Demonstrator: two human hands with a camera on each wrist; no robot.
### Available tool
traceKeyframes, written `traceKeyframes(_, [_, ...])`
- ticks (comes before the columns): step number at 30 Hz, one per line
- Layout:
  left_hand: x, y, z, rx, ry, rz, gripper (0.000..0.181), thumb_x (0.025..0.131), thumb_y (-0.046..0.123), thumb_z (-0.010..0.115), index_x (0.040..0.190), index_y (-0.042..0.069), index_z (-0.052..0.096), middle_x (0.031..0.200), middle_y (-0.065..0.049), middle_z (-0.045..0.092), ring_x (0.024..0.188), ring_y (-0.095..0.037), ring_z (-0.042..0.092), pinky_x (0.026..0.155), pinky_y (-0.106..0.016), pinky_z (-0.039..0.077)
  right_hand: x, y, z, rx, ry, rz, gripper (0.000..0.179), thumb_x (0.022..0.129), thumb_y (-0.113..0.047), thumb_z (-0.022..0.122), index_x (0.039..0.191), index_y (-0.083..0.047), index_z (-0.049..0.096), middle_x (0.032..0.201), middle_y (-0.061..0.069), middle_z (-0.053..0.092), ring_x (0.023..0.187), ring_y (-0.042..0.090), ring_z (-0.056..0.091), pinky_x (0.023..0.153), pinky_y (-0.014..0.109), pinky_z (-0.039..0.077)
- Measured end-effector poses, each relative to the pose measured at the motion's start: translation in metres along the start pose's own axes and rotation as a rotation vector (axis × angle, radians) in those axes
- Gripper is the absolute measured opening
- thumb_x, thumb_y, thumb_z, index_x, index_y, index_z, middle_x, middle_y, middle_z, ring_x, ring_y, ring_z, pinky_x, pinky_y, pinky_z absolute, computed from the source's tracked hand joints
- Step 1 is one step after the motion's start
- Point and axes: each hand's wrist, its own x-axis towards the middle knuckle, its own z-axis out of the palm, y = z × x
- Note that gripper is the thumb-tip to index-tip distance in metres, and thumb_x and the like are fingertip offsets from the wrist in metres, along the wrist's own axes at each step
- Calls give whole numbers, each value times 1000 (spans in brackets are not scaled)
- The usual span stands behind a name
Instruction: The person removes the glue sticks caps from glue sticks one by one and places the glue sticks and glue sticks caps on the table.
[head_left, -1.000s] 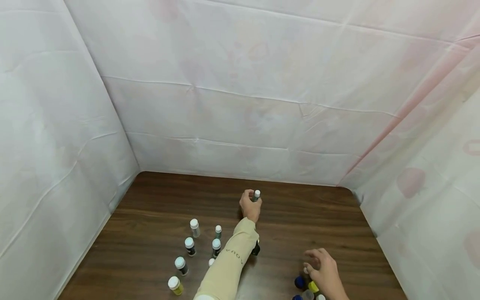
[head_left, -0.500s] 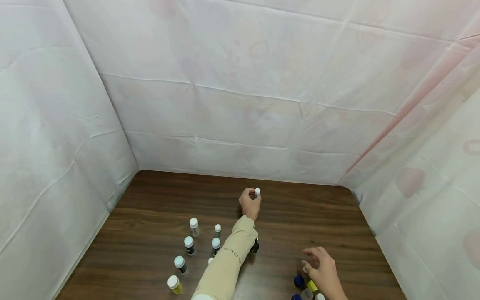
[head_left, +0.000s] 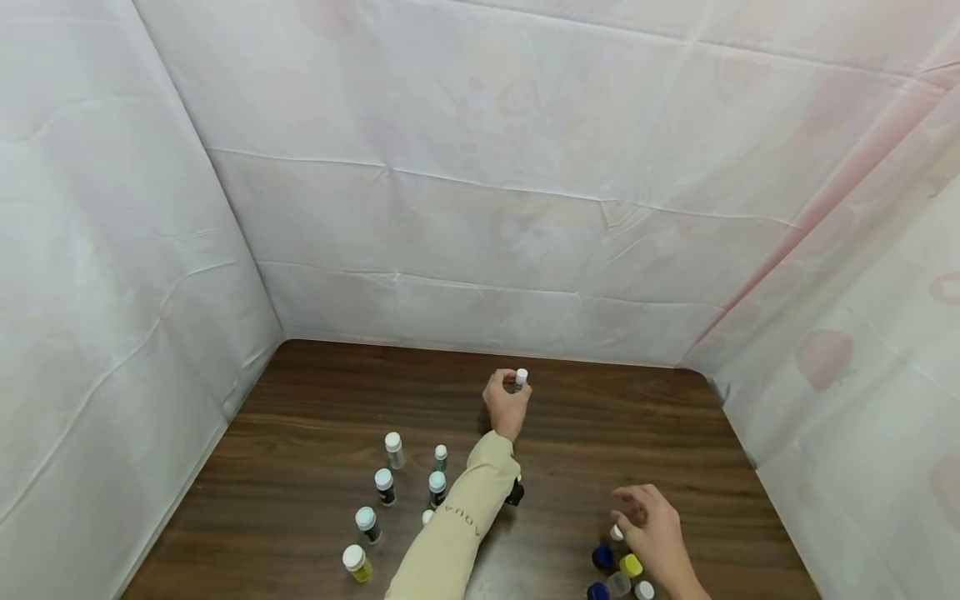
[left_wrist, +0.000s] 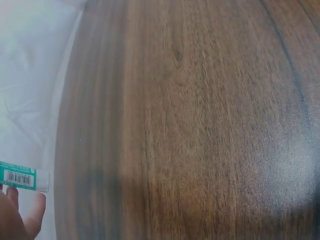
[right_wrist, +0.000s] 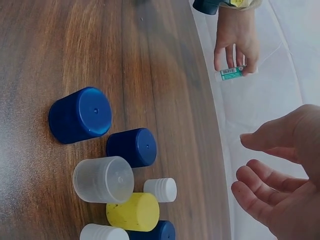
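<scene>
At the far side of the table, my left hand [head_left: 507, 405] pinches a small white-capped bottle [head_left: 521, 379] between thumb and fingers. Its green label with a barcode shows in the left wrist view, where the bottle [left_wrist: 22, 176] sits at the lower left edge. Near the front right, my right hand [head_left: 654, 529] hovers with bent, parted fingers and nothing between them. A small white cap [head_left: 617, 532] stands just under its thumb. Around that are blue caps [right_wrist: 132, 147], a yellow cap [right_wrist: 132, 212] and a clear cap [right_wrist: 104, 180], beside another white cap [head_left: 644, 590].
Left of my sleeve [head_left: 457, 521], several white-capped bottles stand upright in two rough rows, among them a yellow bottle [head_left: 357, 563] and a green one [head_left: 441, 458]. The brown wooden table [head_left: 315, 392] ends at pale cloth walls [head_left: 480, 208] at the back and both sides.
My left hand has risen slightly toward the back with the bottle. My right hand has shifted a little up and right, so more of the small white cap shows below it.
</scene>
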Motion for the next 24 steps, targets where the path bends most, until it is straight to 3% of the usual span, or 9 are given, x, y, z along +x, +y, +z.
traceKeyframes(5, [-2,6,-1,-5,13,19,23,74,-3,72,95,0,64,93,-11,62,84,-24,56,75,-38,48,4,-1,0,-8,6,-13,28,70,4,76,93,-11,69,90,4,60,72,12,55,61,24,50])
traceKeyframes(16, [-10,18,-7,15,62,165,23,72,-3,73,92,4,64,88,-7,62,81,-22,56,73,-37,48,13,-5,0,-8,33,-66,29,70,6,76,92,-11,69,87,0,59,70,8,54,60,23,50])
traceKeyframes(24, [-19,21,-13,54,69,222,23,71,-2,72,92,6,65,86,-4,62,81,-20,57,74,-41,48,20,-13,-4,6,50,-100,31,70,7,76,94,-11,69,90,1,59,71,9,56,60,23,51])
